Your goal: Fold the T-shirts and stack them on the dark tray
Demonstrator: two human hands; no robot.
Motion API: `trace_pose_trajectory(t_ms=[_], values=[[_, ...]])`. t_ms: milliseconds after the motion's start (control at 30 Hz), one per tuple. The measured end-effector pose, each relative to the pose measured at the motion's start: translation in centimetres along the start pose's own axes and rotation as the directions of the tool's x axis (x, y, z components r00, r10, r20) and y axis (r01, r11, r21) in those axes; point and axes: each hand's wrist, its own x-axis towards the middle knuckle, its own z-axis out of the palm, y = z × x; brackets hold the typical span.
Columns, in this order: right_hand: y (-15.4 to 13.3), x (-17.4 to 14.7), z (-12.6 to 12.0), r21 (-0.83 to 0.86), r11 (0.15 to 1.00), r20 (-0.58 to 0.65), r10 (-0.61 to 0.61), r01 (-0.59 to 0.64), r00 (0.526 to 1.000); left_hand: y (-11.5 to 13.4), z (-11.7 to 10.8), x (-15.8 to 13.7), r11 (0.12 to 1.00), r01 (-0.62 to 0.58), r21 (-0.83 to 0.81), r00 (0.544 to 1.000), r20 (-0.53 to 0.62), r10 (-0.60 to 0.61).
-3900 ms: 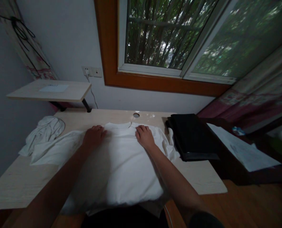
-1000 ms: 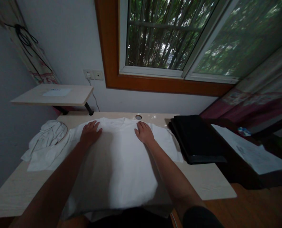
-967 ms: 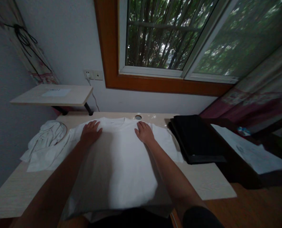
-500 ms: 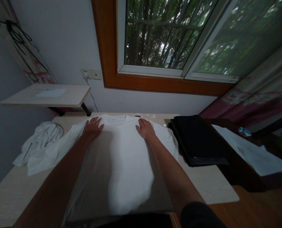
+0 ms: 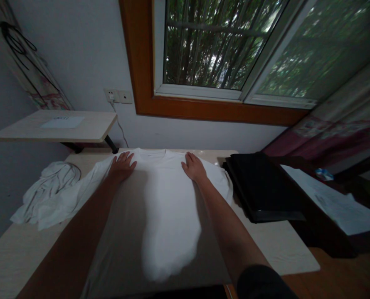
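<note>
A white T-shirt lies spread on the pale wooden table, its neckline toward the wall and its lower part toward me. My left hand rests flat on the shirt's left shoulder with the fingers apart. On the opposite shoulder lies my right hand, palm down and fingers stretched out. Neither hand grips the cloth. To the left, a crumpled heap of white cloth touches or overlaps the left sleeve; I cannot tell which.
A raised shelf with a paper label stands at the back left. Right of the shirt are stacked black folders. Farther right, white sheets lie on a dark surface. Wall and window close off the back.
My right hand has shifted slightly to the right along the shoulder, and its fingers look closer together. My left hand stays where it was. The view has moved slightly.
</note>
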Motion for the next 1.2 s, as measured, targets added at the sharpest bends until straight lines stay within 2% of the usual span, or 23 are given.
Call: trace_pose_trajectory(t_ms=[167, 367, 600, 700, 900, 1200], values=[[0.8, -1.1, -1.2, 0.012, 0.997, -0.095, 0.075, -0.074, 0.993, 0.1, -0.2, -0.2, 0.999, -0.018, -0.028, 0.994, -0.111, 0.015], [1.6, -2.7, -2.1, -0.028, 0.998, -0.073, 0.060, -0.062, 0.996, 0.4, -1.3, -1.4, 0.998, 0.061, -0.026, 0.973, -0.219, -0.065], [2.4, -3.9, -2.4, -0.080, 0.995, -0.097, 0.054, -0.062, 0.994, 0.9, -1.3, -4.9, 0.999, 0.020, -0.045, 0.980, -0.198, -0.029], [2.4, -4.3, -2.5, -0.104, 0.991, -0.113, 0.071, -0.082, 0.991, 0.7, -1.0, -5.5, 0.999, 0.040, -0.028, 0.984, -0.174, -0.044], [2.3, -4.1, -2.4, -0.125, 0.984, -0.146, 0.110, -0.128, 0.983, 0.5, -0.3, -4.0, 0.998, 0.051, -0.046, 0.983, -0.175, -0.058], [4.2, -1.9, -1.1, -0.119, 0.987, -0.132, 0.091, -0.106, 0.987, -0.3, 0.9, -1.0, 0.999, 0.048, 0.009, 0.992, -0.119, -0.046]])
